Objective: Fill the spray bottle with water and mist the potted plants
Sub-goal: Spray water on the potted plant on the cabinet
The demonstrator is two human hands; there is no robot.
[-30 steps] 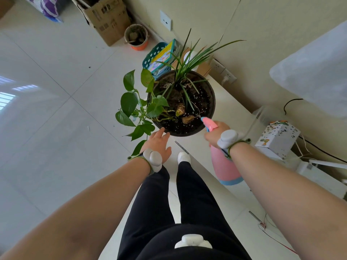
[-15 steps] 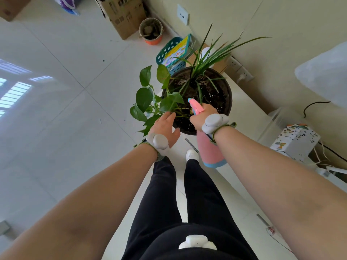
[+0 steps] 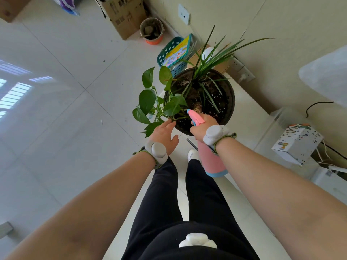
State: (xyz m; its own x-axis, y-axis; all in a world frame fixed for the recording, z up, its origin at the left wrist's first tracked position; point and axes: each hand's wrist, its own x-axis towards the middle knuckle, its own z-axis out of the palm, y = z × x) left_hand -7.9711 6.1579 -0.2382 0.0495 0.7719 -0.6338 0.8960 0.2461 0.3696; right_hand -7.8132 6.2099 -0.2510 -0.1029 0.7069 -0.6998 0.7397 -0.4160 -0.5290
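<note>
1. A brown cardboard box [image 3: 125,14] stands on the pale tiled floor [image 3: 56,119] at the far wall.
2. Just right of it sits a small bucket [image 3: 151,30] with an orange base.
3. Nearer, a teal perforated basket [image 3: 166,53] holds picture books [image 3: 178,50].
4. A white wall socket [image 3: 184,14] is on the far wall, and a power strip [image 3: 242,72] lies further right.
5. A white speckled box [image 3: 296,145] sits at the right, with a black cable [image 3: 317,105] beyond it.

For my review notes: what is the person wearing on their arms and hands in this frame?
Both forearms are bare, no sleeves in view. Neither the left hand nor the right hand is gloved. The left wrist device and right wrist device are rounded, pale grey pods on green straps.
</note>
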